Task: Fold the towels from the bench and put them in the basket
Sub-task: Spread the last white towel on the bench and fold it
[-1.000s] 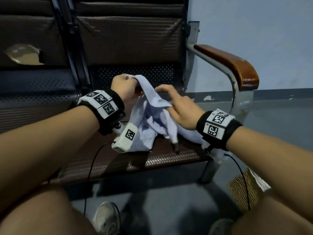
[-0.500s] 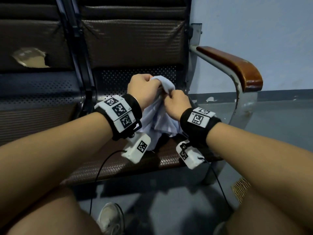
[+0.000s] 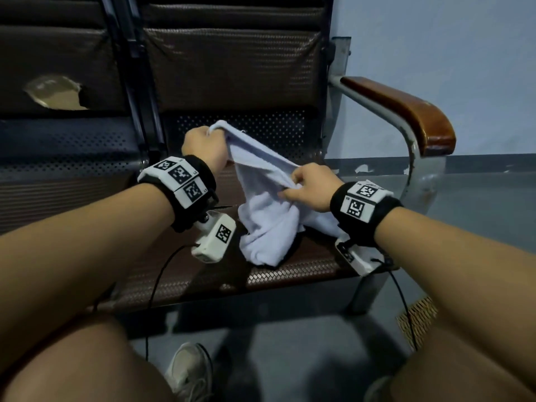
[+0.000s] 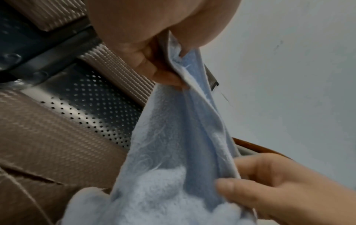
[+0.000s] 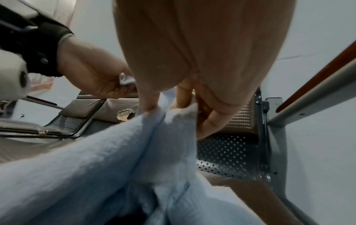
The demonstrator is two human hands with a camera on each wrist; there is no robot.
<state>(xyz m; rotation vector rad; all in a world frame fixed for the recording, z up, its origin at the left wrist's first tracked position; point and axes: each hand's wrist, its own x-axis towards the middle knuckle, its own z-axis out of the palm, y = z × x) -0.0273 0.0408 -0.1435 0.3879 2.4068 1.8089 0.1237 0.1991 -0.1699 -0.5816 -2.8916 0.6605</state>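
Left hand (image 3: pixel 206 146) is fisted around 1 corner of the pale blue terry-cloth towel (image 3: pixel 269 216), fingers curled tight on the hem; the left wrist view shows the hem pinched between thumb and fingers (image 4: pixel 159 71). Right hand (image 3: pixel 310 189) pinches the same hem lower and to the right of that grip, thumb and fingertips clamped on the cloth. Between the 2 grips the edge runs taut on a downward slant. Below both grips the towel hangs bunched, its lower folds resting on the brown woven seat of the metal bench (image 3: pixel 290 274). A woven straw-coloured basket (image 3: pixel 417 320) sits on the floor below and right of the right-hand grip, well apart from the towel.
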